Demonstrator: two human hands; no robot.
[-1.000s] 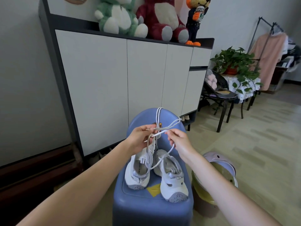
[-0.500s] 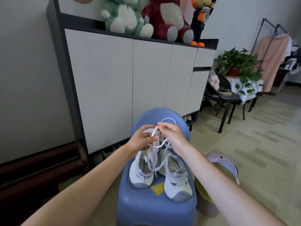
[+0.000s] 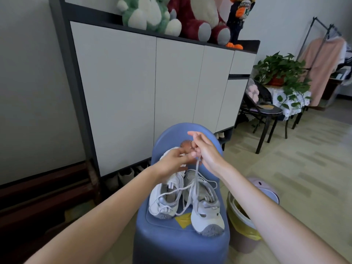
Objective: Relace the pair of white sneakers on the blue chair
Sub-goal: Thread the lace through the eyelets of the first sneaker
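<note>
Head view, chair: a blue chair (image 3: 177, 244) stands on the floor in front of a white cabinet (image 3: 133, 96), its rounded back toward the cabinet.
Head view, sneakers: the pair of white sneakers sits side by side on the seat, toes toward the camera; the left sneaker (image 3: 163, 199) lies just beside the right sneaker (image 3: 206, 210), sides touching.
Head view, lace: a white lace (image 3: 196, 180) runs up from the sneakers to the hands, with slack loops draped across both shoes.
Head view, left hand: the left hand (image 3: 171, 162) hovers above the heel of the left sneaker, fingertips drawn together where the lace meets the other hand; whether it pinches the lace itself cannot be told.
Head view, right hand: the right hand (image 3: 204, 149) is above the sneakers, in front of the chair back, fingers curled around the upper end of the lace, forefinger pointing out.
Head view, surroundings: a lidded bin (image 3: 247, 218) with a yellow liner stands just right of the chair; plush toys (image 3: 171, 18) sit on top of the cabinet; a potted plant (image 3: 282, 73) and a black chair (image 3: 266, 113) stand further right.
</note>
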